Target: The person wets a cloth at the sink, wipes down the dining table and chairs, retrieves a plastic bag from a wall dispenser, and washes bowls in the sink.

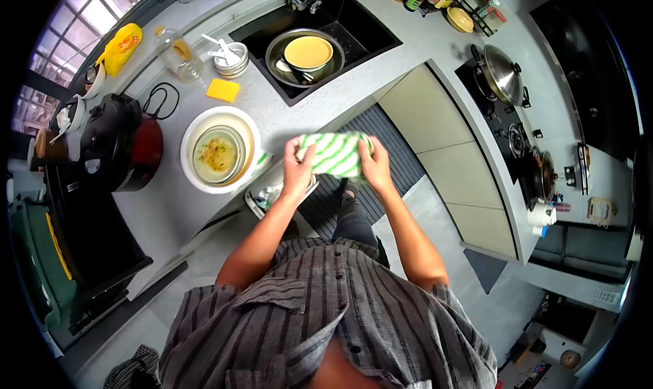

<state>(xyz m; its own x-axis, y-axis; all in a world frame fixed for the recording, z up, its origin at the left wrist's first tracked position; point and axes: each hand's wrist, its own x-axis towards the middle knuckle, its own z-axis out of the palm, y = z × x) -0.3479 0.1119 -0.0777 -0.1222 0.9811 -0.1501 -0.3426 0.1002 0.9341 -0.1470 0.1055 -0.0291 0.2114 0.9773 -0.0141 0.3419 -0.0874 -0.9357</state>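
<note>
A green-and-white striped cloth (333,154) is stretched between my two hands, in the air in front of the counter edge. My left hand (297,166) grips its left end, and my right hand (375,161) grips the right end. To the left on the counter, a white bowl (189,175) holds a glass bowl (238,159) with yellowish liquid and bits of food. Beyond it lies a yellow sponge (223,90). In the black sink (367,32), a metal basin (275,49) contains a yellow bowl (308,52) and some utensils.
Stacked small bowls (231,64) with white spoons and a glass jar (180,59) stand behind the sponge. A dark red cooker (146,151) is at the left. At the right, a lidded pan (502,75) sits on the stove. An open bin (257,208) is below the counter edge.
</note>
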